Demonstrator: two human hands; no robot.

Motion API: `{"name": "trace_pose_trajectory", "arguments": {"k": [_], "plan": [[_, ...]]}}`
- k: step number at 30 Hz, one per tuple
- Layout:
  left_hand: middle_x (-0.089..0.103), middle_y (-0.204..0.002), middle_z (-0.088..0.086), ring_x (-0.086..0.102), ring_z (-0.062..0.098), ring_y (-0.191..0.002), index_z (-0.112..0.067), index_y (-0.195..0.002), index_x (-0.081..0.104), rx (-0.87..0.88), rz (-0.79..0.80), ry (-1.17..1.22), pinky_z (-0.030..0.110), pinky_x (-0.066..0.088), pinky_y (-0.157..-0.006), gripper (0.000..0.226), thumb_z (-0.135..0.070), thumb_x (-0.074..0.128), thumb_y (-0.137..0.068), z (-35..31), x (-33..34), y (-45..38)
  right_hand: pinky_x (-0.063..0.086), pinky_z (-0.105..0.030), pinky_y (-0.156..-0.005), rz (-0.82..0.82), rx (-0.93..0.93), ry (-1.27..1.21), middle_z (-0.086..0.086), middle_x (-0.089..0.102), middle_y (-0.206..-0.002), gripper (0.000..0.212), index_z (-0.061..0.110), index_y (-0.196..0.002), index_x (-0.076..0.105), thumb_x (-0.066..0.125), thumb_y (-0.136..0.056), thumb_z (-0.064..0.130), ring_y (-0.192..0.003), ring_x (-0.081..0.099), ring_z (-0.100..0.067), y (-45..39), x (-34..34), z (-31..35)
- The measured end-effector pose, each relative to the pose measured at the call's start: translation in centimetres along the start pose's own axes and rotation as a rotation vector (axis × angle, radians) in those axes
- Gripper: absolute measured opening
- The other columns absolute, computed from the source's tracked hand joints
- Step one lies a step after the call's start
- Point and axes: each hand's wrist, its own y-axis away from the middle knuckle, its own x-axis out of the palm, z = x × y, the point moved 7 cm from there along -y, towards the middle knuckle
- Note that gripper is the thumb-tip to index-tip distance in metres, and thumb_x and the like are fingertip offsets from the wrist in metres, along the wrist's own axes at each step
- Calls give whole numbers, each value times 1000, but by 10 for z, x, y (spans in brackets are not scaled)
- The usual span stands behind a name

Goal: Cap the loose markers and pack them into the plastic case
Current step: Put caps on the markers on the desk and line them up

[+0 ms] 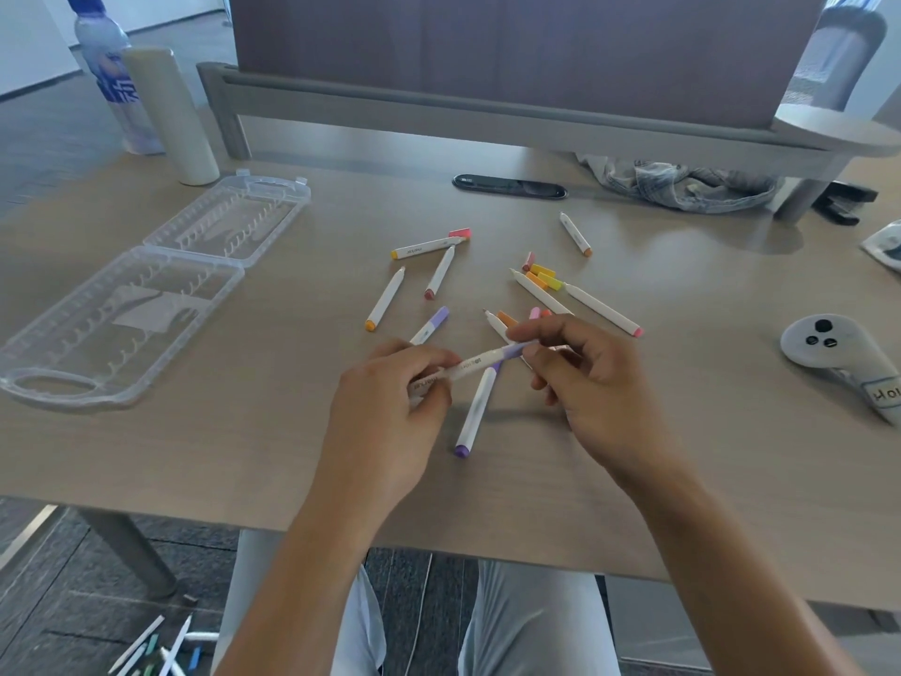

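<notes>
Above the table's front middle I hold a white marker with a lilac cap [480, 359] between both hands. My left hand [390, 407] grips its barrel end and my right hand [580, 378] pinches the capped end. Under it lies another white marker with a purple end [475, 412]. Several more loose markers and loose caps [541, 278] in yellow, orange and pink are scattered behind my hands. The clear plastic case [146, 290] lies open and holds no markers, at the left of the table.
A white roll [170, 114] and a water bottle [109, 70] stand at the back left. A white controller [838, 358] lies at the right, crumpled cloth [682, 183] at the back right. More markers [161, 651] lie on the floor below left.
</notes>
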Motion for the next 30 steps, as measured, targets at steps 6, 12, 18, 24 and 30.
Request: {"name": "trace_pose_trajectory", "arguments": {"k": [6,12,18,24,30], "plan": [[74,-88,-16,64,2,-80,-31,-103,78,-44,91,90,7,42,-63,17,-18,70,-94,-8,10,6,47,-25,-57,-91,56,-171,-1,77,-90,26,21,-116,72,65,-99,3,-62,60,-11,2,-2,-8],[75,-87,-16,65,2,-81,-28,-102,80,-135,98,184,7,44,-64,16,-19,72,-93,-4,15,10,50,-33,-64,-106,69,-147,1,78,-94,13,21,-104,79,66,-102,20,-69,65,-14,4,-5,-5],[79,-87,-5,70,10,-72,-22,-96,81,-386,178,572,26,53,-71,15,-15,68,-95,2,13,15,51,-28,-62,-94,73,-219,0,79,-91,10,14,-106,75,65,-103,16,-68,65,-15,-7,5,7],[80,-94,9,70,20,-74,-11,-105,77,-551,178,783,30,54,-71,15,-9,65,-96,19,2,19,55,-33,-70,17,52,-218,2,78,-92,13,19,-110,75,64,-104,20,-70,64,-13,-17,39,22],[79,-95,12,71,21,-74,-8,-110,74,-568,150,820,32,54,-72,16,-8,66,-96,28,-10,21,51,-34,-68,51,40,-214,0,78,-94,13,24,-108,77,65,-103,21,-66,60,-14,-17,56,35]]}}
